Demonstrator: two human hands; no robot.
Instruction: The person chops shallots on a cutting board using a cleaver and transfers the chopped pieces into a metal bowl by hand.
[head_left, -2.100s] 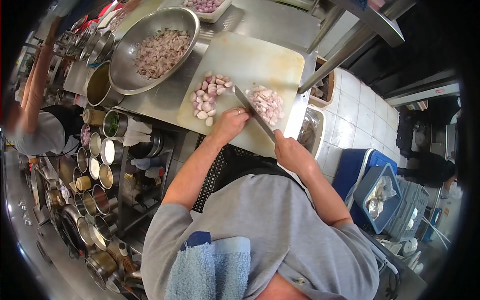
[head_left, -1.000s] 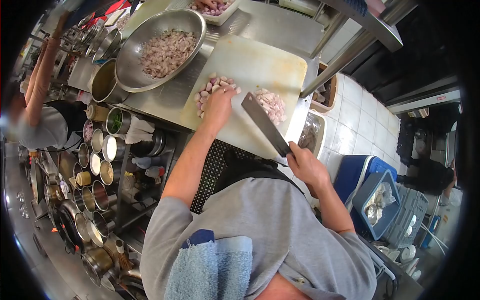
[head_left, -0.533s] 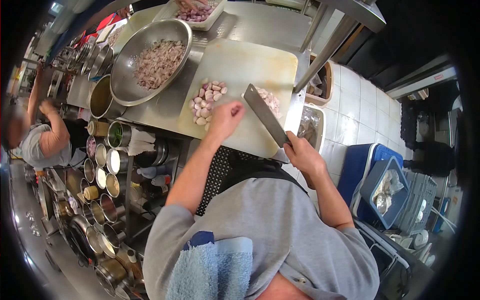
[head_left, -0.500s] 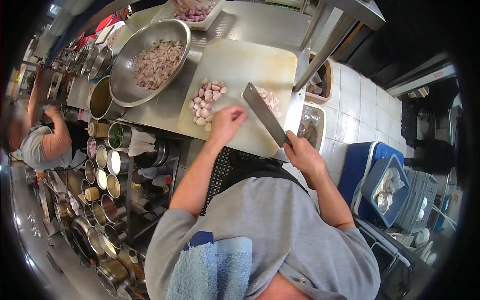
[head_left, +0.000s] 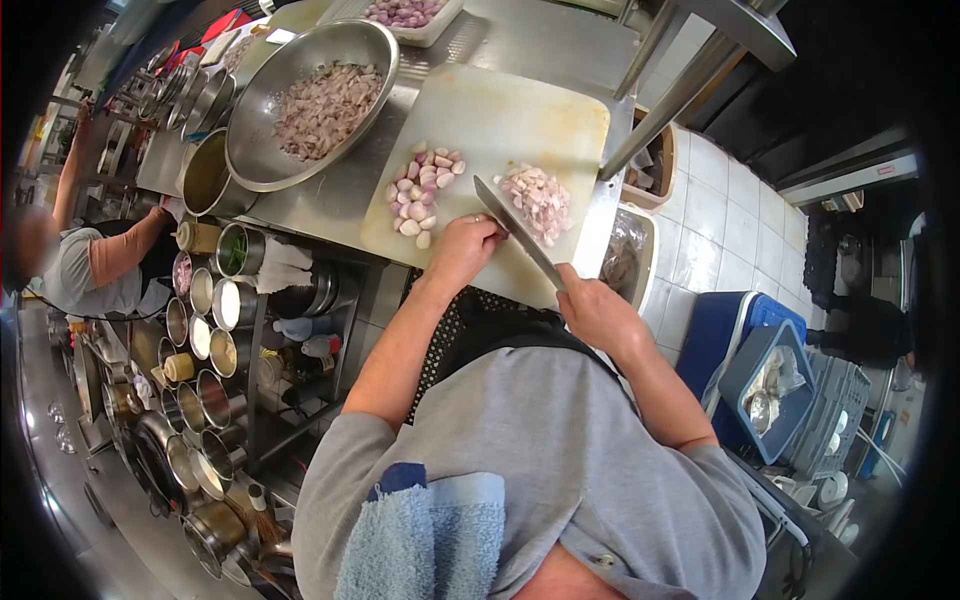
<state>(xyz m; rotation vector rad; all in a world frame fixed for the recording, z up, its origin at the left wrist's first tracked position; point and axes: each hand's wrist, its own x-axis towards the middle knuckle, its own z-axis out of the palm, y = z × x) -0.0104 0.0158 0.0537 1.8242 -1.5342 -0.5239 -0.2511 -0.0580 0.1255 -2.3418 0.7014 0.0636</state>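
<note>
From afar I see the right hand point(head_left: 602, 314) wrapped round a knife point(head_left: 520, 231), the left hand point(head_left: 466, 250) curled beside it, perhaps for safety, any hold indiscernible, with whole shallots point(head_left: 428, 179) set apart from chopped shallots point(head_left: 540, 203) on the cutting board point(head_left: 520, 100)

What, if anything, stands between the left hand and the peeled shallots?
Nothing visible: only bare cutting board separates the left hand from the peeled shallots. The kitchen knife lies on the hand's other side, toward the chopped shallots.
</note>
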